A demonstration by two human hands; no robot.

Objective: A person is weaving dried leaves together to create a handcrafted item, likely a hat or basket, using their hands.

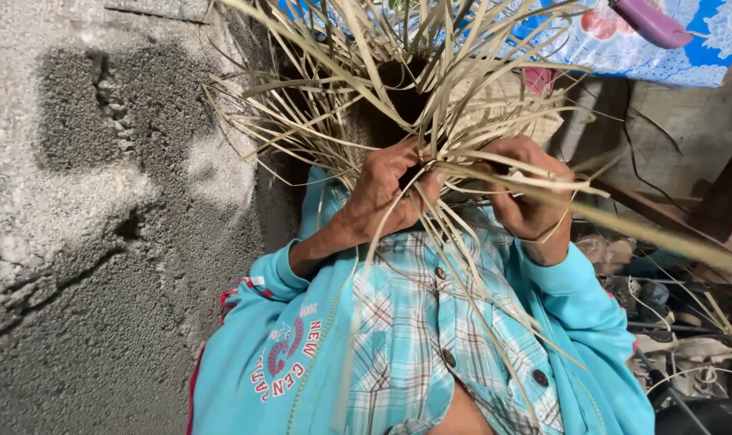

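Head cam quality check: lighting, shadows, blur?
Head view: soft even light, no glare; dark shadow patches on the concrete wall; left hand and right hand sharp; nearest dried leaf strips blur; wide-angle bend at edges.

Both hands (pixel 454 189) raised close together, fingers curled tight.

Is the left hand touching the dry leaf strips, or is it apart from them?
Touching. The head view shows the left hand with its fingers closed around the dry leaf strips, and strips run across its knuckles.
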